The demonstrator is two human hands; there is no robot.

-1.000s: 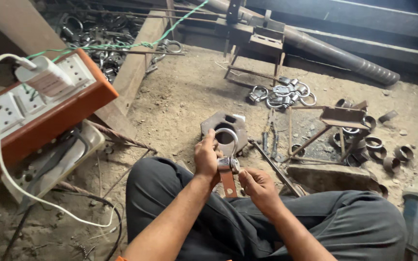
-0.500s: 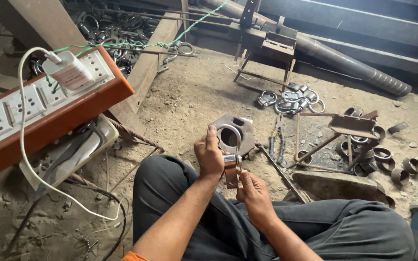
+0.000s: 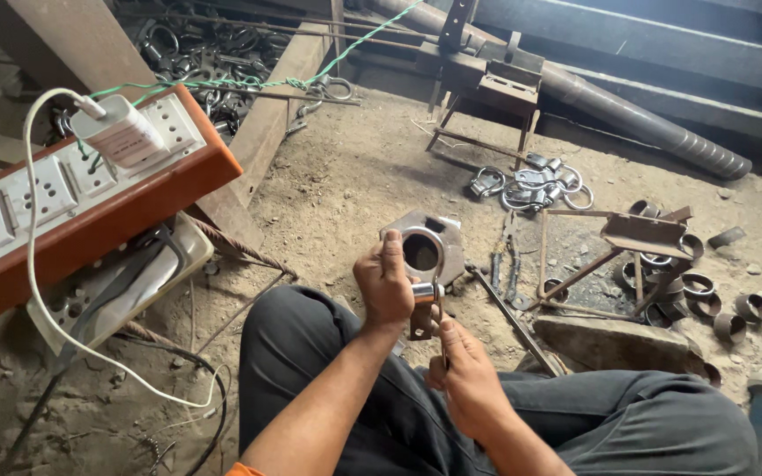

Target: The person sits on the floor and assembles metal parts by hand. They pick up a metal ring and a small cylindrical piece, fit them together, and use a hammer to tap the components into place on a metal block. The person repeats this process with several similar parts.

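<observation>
Both hands gripped one small metal piece above the lap, over the dirt floor. Left hand was clenched around its short shiny tube end, thumb up; right hand pinched the rusty flat bracket part from below, fingers curled closed. How the tube and bracket joined could not be told.

Surroundings, largest first:
- Long steel pipe lay across the far floor, upper right.
- Orange-sided power strip with white sockets sat at left, tilted; a white charger was plugged in, its white cable looping down to the floor.
- Welded metal stand stood beyond the hands.
- Angle-iron jig stood at right.
- Octagonal steel plate with a round collar lay on the floor just behind the left hand.
- Heap of steel rings lay between stand and jig.
- Short pipe offcuts were scattered right of the jig.
</observation>
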